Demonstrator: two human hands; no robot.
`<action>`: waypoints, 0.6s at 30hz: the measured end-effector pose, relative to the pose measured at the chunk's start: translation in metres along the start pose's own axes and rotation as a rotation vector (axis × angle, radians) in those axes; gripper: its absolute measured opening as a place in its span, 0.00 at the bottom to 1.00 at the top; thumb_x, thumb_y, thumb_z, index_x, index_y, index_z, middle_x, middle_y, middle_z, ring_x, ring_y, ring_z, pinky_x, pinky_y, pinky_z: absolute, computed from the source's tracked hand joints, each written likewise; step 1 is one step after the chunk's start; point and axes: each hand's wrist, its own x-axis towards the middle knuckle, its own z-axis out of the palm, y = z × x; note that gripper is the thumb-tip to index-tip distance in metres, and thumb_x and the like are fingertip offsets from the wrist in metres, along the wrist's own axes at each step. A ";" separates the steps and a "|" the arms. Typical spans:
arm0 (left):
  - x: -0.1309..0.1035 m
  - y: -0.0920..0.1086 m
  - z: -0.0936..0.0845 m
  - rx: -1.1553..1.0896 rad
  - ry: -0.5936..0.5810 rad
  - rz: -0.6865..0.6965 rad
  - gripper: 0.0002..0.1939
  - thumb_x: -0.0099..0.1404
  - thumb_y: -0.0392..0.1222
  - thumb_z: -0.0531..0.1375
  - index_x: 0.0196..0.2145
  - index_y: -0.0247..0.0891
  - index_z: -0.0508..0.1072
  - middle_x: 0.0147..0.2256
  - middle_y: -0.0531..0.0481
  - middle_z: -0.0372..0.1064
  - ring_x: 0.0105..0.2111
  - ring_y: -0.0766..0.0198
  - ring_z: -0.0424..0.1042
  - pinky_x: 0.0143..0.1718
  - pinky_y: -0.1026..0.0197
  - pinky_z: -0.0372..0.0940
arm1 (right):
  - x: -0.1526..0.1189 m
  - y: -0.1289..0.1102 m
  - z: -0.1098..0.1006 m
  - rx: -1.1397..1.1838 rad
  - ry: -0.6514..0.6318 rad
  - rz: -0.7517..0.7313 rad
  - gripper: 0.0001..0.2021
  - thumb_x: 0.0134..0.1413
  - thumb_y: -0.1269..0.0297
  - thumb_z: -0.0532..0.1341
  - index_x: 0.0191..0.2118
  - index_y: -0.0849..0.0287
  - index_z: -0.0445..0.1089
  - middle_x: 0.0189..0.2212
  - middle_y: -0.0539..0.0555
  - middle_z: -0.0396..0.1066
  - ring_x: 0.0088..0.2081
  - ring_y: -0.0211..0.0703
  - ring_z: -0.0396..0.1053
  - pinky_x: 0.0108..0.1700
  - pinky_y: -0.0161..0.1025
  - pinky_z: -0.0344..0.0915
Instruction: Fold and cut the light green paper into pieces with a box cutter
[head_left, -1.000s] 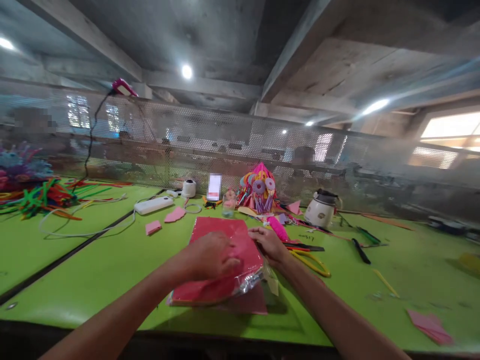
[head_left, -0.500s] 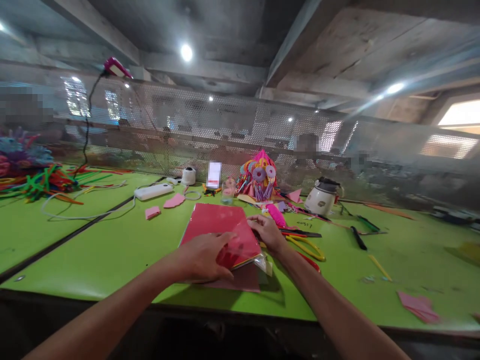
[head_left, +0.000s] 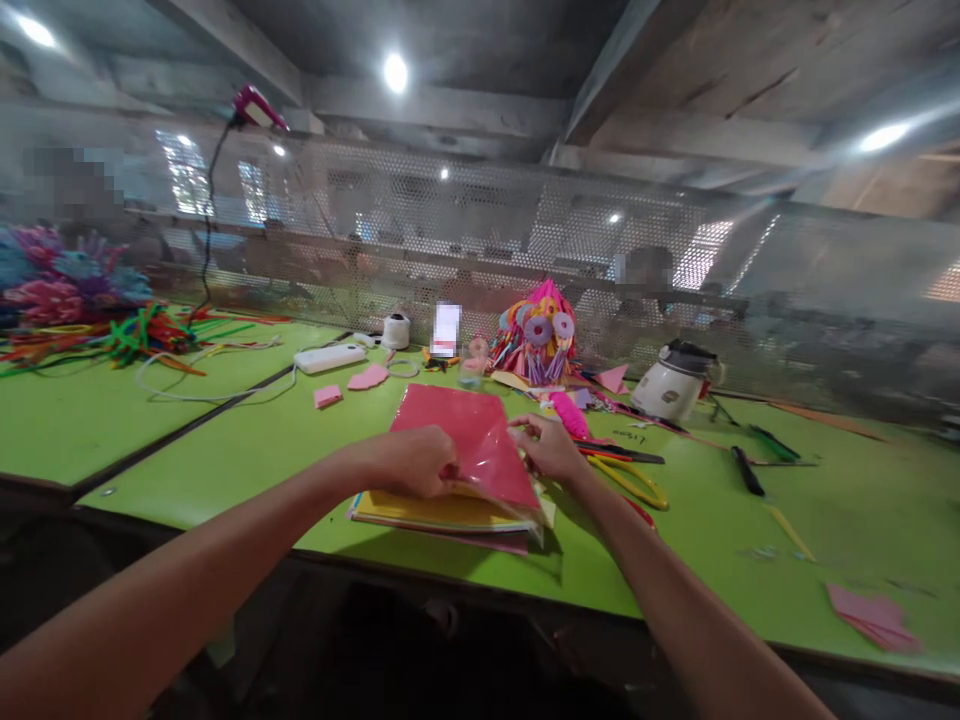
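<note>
A stack of coloured sheets in a clear plastic sleeve lies on the green table, with a red sheet (head_left: 480,430) on top and a yellow sheet (head_left: 442,510) showing at the near edge. My left hand (head_left: 420,460) is closed on the red sheet near its left side, the fingertips curled under and partly hidden. At the stack's right edge is my right hand (head_left: 546,445), its fingers bent against the sleeve's edge. Beneath the stack, a darker pink sheet (head_left: 510,541) sticks out.
Right of my right hand lie yellow-handled scissors (head_left: 637,485), a pink yarn bundle (head_left: 570,415) and a black-handled tool (head_left: 748,470). Behind stand a colourful tasselled figure (head_left: 541,335), a phone (head_left: 446,328) and a white kettle (head_left: 671,382). A power strip (head_left: 330,358) lies left.
My left hand has closed and lifted the near edge of the red sheet, uncovering yellow below. The view has shifted, so the table items appear further right.
</note>
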 end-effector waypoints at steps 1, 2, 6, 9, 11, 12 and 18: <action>0.002 0.000 -0.001 0.015 0.002 0.007 0.10 0.56 0.33 0.54 0.23 0.35 0.74 0.20 0.50 0.67 0.19 0.67 0.58 0.25 0.62 0.50 | 0.000 0.000 -0.001 -0.026 0.020 -0.017 0.09 0.48 0.64 0.59 0.35 0.62 0.70 0.16 0.44 0.63 0.12 0.32 0.58 0.16 0.32 0.56; 0.003 0.000 -0.002 0.027 0.004 0.021 0.10 0.55 0.32 0.54 0.22 0.35 0.74 0.20 0.50 0.67 0.19 0.67 0.57 0.24 0.61 0.49 | 0.000 -0.001 -0.003 -0.049 0.044 -0.038 0.07 0.47 0.64 0.59 0.33 0.62 0.70 0.16 0.45 0.63 0.13 0.33 0.59 0.18 0.32 0.56; 0.008 0.002 -0.006 0.075 -0.023 0.068 0.10 0.56 0.32 0.54 0.23 0.35 0.74 0.23 0.48 0.69 0.21 0.67 0.58 0.24 0.61 0.48 | 0.001 -0.005 -0.009 -0.074 0.138 -0.136 0.07 0.49 0.63 0.58 0.27 0.61 0.69 0.17 0.48 0.64 0.19 0.36 0.63 0.24 0.33 0.59; 0.011 0.003 -0.014 0.091 -0.060 0.071 0.09 0.56 0.33 0.55 0.26 0.36 0.75 0.26 0.47 0.72 0.24 0.65 0.62 0.26 0.62 0.51 | -0.009 -0.020 -0.011 -0.024 0.182 -0.209 0.09 0.52 0.60 0.57 0.29 0.60 0.69 0.20 0.50 0.66 0.22 0.38 0.64 0.25 0.34 0.61; 0.013 0.003 -0.020 0.119 -0.075 0.086 0.09 0.57 0.33 0.55 0.28 0.36 0.76 0.28 0.47 0.73 0.25 0.64 0.64 0.27 0.61 0.53 | -0.026 -0.039 -0.011 0.037 0.192 -0.316 0.10 0.53 0.59 0.57 0.30 0.60 0.69 0.21 0.51 0.67 0.23 0.39 0.65 0.26 0.35 0.63; 0.015 0.002 -0.024 0.138 -0.077 0.085 0.09 0.57 0.33 0.55 0.30 0.37 0.76 0.29 0.47 0.74 0.25 0.64 0.64 0.27 0.61 0.53 | -0.038 -0.050 -0.009 0.063 0.185 -0.403 0.10 0.54 0.59 0.57 0.29 0.59 0.69 0.21 0.51 0.67 0.24 0.39 0.65 0.27 0.35 0.63; 0.029 -0.011 -0.037 0.223 -0.052 0.046 0.15 0.62 0.49 0.57 0.31 0.35 0.77 0.28 0.44 0.73 0.28 0.60 0.67 0.30 0.60 0.56 | -0.099 -0.093 0.030 -0.272 -0.324 -0.712 0.11 0.62 0.65 0.51 0.36 0.57 0.71 0.34 0.55 0.73 0.39 0.44 0.69 0.43 0.40 0.66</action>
